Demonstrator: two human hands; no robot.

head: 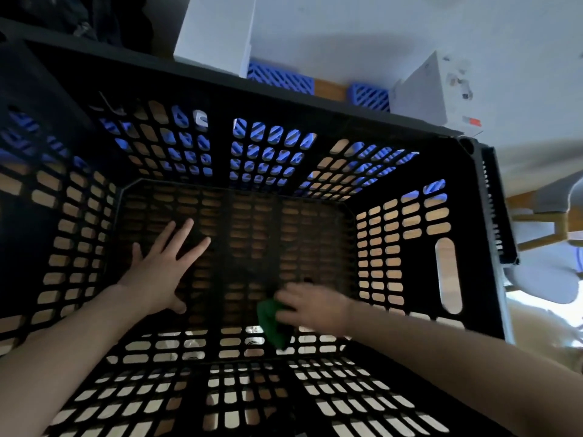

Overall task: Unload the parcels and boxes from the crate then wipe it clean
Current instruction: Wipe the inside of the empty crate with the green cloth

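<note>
My left hand [161, 269] lies flat, fingers spread, at the crate [410, 171] floor's left edge to steady it. My right hand [312, 305] grips the cloth [271, 323] by the near edge, wiping.

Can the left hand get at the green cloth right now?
Probably yes: left hand lies flat on the floor of the black slotted plastic crate, nothing between it and the green cloth, though the right hand covers part.

Likely a home room: plain white wall [347, 33], wooden table [329, 89], white boxes [214, 33], blue lattice baskets [279, 77], wood-legged chair [542, 234].
</note>
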